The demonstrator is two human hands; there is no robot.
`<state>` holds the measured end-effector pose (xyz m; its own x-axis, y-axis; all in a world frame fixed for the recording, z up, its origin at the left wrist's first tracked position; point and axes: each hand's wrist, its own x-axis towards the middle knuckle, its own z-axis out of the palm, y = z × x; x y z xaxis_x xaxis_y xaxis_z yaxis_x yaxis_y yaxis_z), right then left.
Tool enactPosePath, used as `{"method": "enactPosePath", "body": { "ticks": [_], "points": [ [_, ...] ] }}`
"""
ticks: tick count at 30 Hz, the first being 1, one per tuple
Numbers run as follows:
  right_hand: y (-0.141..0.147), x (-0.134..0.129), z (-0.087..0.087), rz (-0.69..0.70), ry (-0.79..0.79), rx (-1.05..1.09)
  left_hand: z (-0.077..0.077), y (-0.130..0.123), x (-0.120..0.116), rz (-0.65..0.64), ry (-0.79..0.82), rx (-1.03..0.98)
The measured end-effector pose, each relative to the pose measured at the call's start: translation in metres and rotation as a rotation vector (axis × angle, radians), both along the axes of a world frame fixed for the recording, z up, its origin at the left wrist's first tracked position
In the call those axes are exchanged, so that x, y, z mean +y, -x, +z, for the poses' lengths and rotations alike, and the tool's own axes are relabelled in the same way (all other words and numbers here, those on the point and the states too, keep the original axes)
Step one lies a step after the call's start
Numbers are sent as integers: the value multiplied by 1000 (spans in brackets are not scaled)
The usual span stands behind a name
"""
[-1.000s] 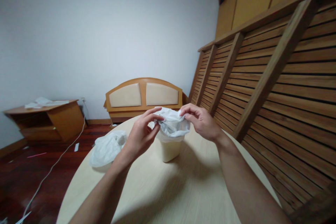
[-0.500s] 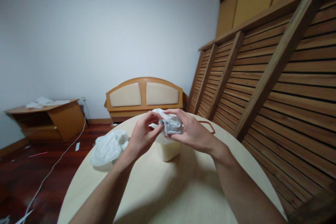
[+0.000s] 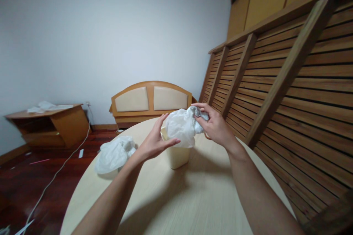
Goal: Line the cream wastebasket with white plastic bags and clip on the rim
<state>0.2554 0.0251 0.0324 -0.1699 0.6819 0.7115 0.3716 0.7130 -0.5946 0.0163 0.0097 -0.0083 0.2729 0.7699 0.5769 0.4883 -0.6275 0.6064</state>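
Note:
A cream-coloured bin [image 3: 177,158] stands upright on the round pale table [image 3: 215,194]. A crumpled white plastic bag [image 3: 180,126] covers much of its mouth, and the bin's left rim shows beside it. My right hand [image 3: 215,123] is closed around a bunched part of this bag, to the right of the bin and above it. My left hand [image 3: 157,139] is open at the bin's left side, thumb and fingers apart; whether it touches the bin or bag I cannot tell. Another crumpled white plastic bag [image 3: 114,154] lies at the table's left edge.
A brown loop [image 3: 207,137] shows partly behind my right hand. Beyond the table stands a headboard [image 3: 151,97]. Wooden slats [image 3: 275,117] lean along the right. At left are a low cabinet [image 3: 63,126] with papers and a cable [image 3: 59,174] on the floor.
My left hand has let go of the bag and opened. My right hand has moved right and up, pulling the bunched bag with it, so the bin's left rim is uncovered.

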Motion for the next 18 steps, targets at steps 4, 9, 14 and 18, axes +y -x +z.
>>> {"method": "enactPosePath", "body": {
  "ticks": [4,9,14,18],
  "points": [
    [-14,21,-8,-59,2,62,-14,-3,8,-68,38,102],
    [-26,38,-18,-278,39,-45,-23,-12,13,-48,-22,226],
    [-24,42,-29,-231,175,-221,-27,-15,12,43,-41,355],
    [-18,32,-34,9,269,-323,-29,-16,10,26,-66,409]
  ]
}}
